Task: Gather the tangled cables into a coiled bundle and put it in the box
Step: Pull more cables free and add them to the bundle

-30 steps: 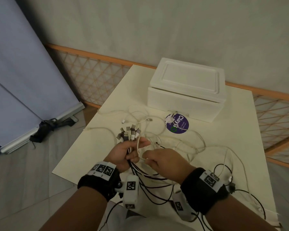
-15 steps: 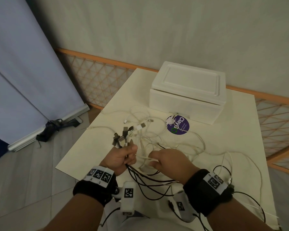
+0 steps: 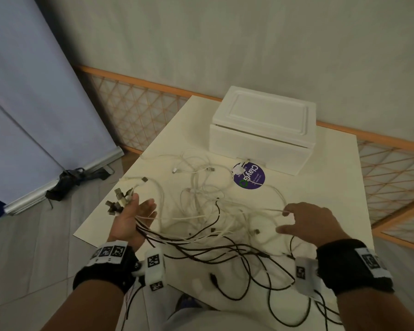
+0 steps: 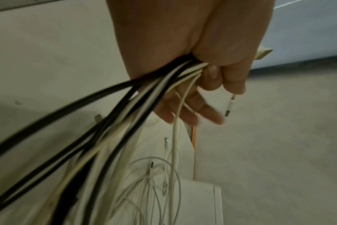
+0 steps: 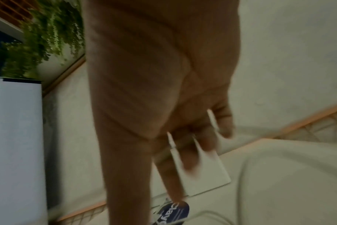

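A tangle of white and black cables [image 3: 210, 211] sprawls over the cream table [image 3: 320, 187]. My left hand [image 3: 141, 207] is palm-up at the table's left edge. Its thumb [image 4: 212, 73] presses a bundle of cables [image 4: 144, 99] into the palm, fingers stretched out. The plug ends [image 3: 120, 201] fan out past it. My right hand [image 3: 285, 222] hovers over the tangle's right side with fingers spread. A white cable [image 3: 268, 209] runs up to its index fingertip, the thumb apart from it. The white foam box [image 3: 263, 130] stands shut at the back.
A round purple sticker [image 3: 249, 179] lies before the box. Black cables [image 3: 225, 249] droop over the near table edge toward my lap. Left of the table are a tiled floor and a leaning blue panel [image 3: 22, 115]. An orange-framed lattice fence [image 3: 392, 168] runs behind and right.
My hands, close together before, have drawn apart: the right hand swept right over the tangle and spread its fingers. The left hand turned palm-up and moved left with the bundle.
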Available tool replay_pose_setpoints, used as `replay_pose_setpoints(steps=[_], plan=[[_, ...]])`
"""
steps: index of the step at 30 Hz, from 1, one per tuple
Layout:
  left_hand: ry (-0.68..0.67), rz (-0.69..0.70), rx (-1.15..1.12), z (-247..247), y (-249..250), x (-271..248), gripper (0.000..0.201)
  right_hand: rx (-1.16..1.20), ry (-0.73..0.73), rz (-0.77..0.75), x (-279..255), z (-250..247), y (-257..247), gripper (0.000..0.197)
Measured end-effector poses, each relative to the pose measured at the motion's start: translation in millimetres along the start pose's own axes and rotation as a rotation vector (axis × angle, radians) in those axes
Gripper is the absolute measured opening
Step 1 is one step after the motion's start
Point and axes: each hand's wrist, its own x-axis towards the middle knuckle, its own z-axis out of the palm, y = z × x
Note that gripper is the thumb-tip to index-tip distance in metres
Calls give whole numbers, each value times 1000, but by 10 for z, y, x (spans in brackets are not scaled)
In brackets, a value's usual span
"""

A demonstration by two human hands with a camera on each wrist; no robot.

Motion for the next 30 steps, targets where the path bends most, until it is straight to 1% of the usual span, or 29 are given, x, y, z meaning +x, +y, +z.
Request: replay_pose_setpoints(steps=[1,2,3,4,5,6,7,8,9,10,11,12,13,14,15,16,18,19,20,23,27,30], plan=[[-29,-9,-27,66,-11,-49,28,-94,-74,19,-22,1,-23,74],[-65,-15,-29,156,-18,-113,38,-160,-104,22,-48,-3,-85,97],[-104,-20,-13,245,-25,-179,45,-180,-78,-13,-85,-27,-184,119],[-151,-26,7,338,-35,-248,49,-154,-14,-100,-132,-60,-317,133],[-210,-35,30,434,-50,-321,50,-81,52,-230,-190,-92,-493,138],[-271,-48,52,524,-73,-386,49,38,94,-370,-257,-132,-703,138],[-327,-63,68,622,-100,-462,49,177,87,-481,-305,-135,-935,137],[-372,-74,76,720,-128,-538,50,299,32,-556,-350,-122,-1158,136],[-409,-77,73,811,-159,-601,51,382,-55,-582,-375,-78,-1360,133],[-440,-71,63,892,-182,-652,54,437,-127,-599,-357,1,-1508,122],[-461,-59,57,957,-197,-683,57,461,-172,-616,-334,70,-1601,98],[-464,-46,62,1011,-192,-705,59,456,-210,-626,-290,148,-1635,65],[-437,-28,66,1025,-169,-709,59,434,-228,-630,-260,190,-1630,42],[-384,-5,57,1006,-133,-694,59,385,-222,-634,-230,221,-1582,30],[-315,15,26,961,-86,-659,57,320,-192,-636,-195,237,-1505,24],[-240,24,-20,898,-30,-608,53,256,-147,-630,-164,240,-1400,19],[-82,16,-121,730,72,-469,35,121,-61,-599,-103,269,-1147,15],[1,12,-150,636,102,-378,28,79,-57,-576,-71,291,-1012,14],[73,6,-160,550,126,-294,23,90,-72,-542,-61,306,-885,12],[213,-26,-130,332,116,-50,20,204,-152,-413,-41,379,-587,11],[339,-56,-107,133,69,125,28,137,-313,-234,-11,449,-340,11],[384,-75,-105,35,18,177,20,53,-436,-97,5,508,-142,15]])
